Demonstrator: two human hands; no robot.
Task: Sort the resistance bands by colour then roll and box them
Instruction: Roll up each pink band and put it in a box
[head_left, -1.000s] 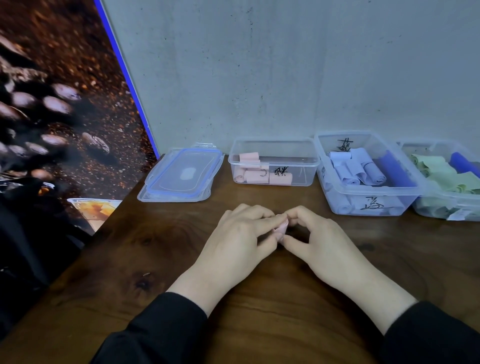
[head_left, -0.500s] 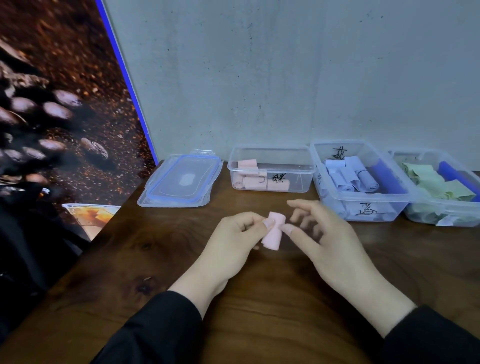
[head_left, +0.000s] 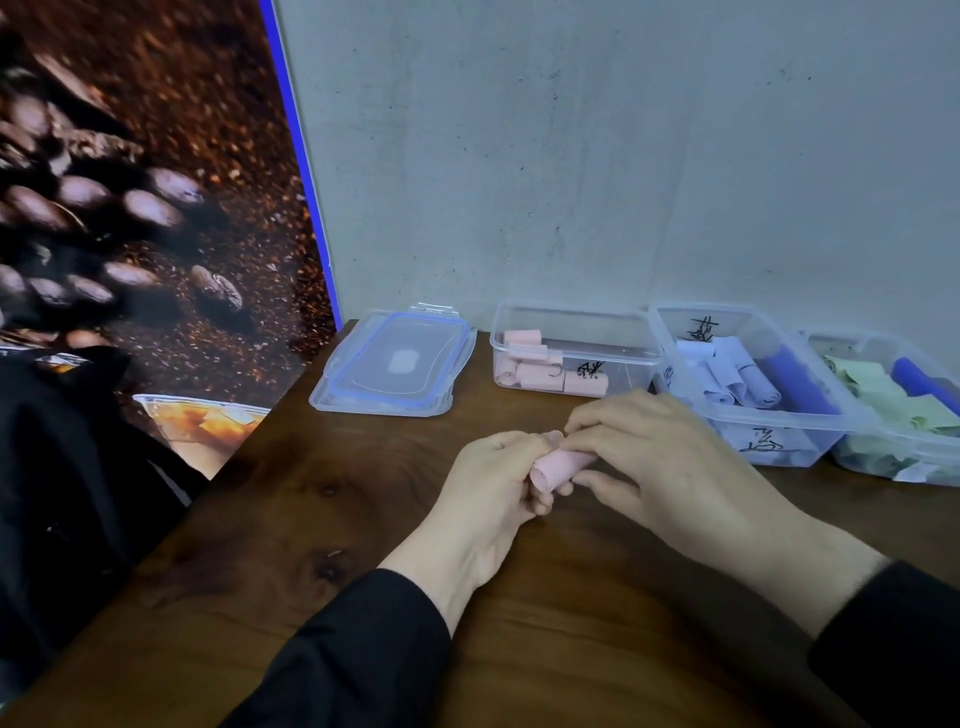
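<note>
Both hands, left hand (head_left: 491, 480) and right hand (head_left: 670, 467), gripped one rolled pink band (head_left: 556, 466); the back-edge pink box (head_left: 574, 349) held several rolls; boxing remained, apparently.

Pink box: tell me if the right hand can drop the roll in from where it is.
Probably yes. The pink box stands open just behind the right hand, its lid lying off to the left, and nothing lies between. The left hand also holds the pink roll.
</note>
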